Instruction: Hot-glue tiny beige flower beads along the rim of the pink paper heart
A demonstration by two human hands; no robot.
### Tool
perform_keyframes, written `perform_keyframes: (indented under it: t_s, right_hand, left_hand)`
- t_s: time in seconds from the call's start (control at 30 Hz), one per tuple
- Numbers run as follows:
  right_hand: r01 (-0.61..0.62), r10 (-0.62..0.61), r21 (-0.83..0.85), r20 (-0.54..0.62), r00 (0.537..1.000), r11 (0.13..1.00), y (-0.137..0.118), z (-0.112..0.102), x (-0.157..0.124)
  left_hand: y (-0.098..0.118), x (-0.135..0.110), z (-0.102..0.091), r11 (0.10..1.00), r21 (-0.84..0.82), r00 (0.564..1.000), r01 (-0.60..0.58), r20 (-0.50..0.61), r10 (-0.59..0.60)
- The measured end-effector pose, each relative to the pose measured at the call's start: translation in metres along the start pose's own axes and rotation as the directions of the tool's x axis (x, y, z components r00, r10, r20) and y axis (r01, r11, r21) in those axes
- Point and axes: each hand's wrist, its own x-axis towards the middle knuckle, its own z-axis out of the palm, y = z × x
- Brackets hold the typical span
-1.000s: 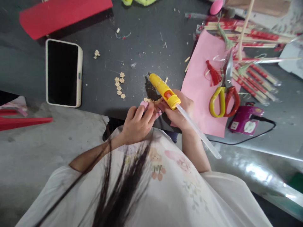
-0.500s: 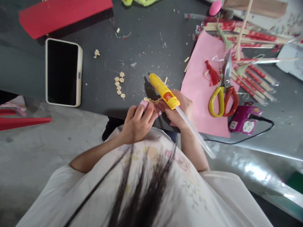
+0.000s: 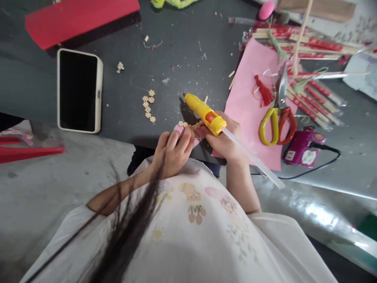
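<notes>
My right hand (image 3: 226,137) is closed around a yellow hot glue gun (image 3: 200,108). The gun's nozzle points up and left over the table, and a long clear glue stick (image 3: 255,159) sticks out behind it. Close beside it, my left hand (image 3: 172,151) has its fingers bent over a small pink paper piece (image 3: 178,128) at the table's near edge; the thumb is hidden. A row of small beige flower-shaped pieces (image 3: 184,124) lies along that paper's upper edge, partly covered by the gun and fingers. More flower pieces (image 3: 148,107) lie up and left of my hands.
A phone (image 3: 78,92) lies left, below a red box-like object (image 3: 82,19). On the right are pink paper (image 3: 246,86), scissors (image 3: 281,102), a red tassel (image 3: 264,92), wrapped chopsticks (image 3: 312,104) and a purple power adapter (image 3: 304,149) with a black cord.
The rear of the glue gun has swung a little to the right, carrying the glue stick's tail right and upward. My left hand has stayed almost in place on the pink piece.
</notes>
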Motion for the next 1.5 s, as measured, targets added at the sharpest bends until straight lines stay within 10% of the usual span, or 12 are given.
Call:
perform_keyframes:
  t_s: [1.5]
  right_hand:
    - [-0.084,0.089,0.130,-0.036,0.995,0.988,0.0050,0.0090,-0.0046]
  left_hand:
    - [-0.0004,-0.0045,0.0027,0.996,-0.080,0.998,0.034,0.053,-0.030]
